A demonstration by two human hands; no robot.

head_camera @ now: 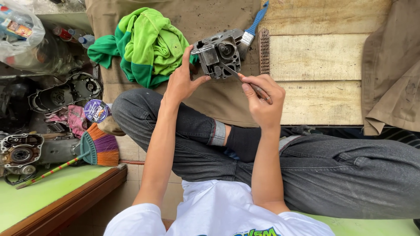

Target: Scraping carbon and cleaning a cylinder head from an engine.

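Carburettor body worked with thin tool

Grey cast-metal carburettor body (218,53) sits on brown cloth (197,22) over the plank surface (319,57), open face toward the camera. Left hand (181,81) steadies it, grip wrapped on its left edge. Right hand (262,98) pinches a thin metal pick-like tool (236,75), tip in the body's cavity. Body looks stripped and bare; grime shows, so cleaning seems partway, reassembly not begun. Just beside: blue-handled brush (256,22), wire brush (264,51), crumpled green rag (146,43). Left of the crossed legs: engine covers (65,91), small broom (94,150). Nothing blocks either hand.
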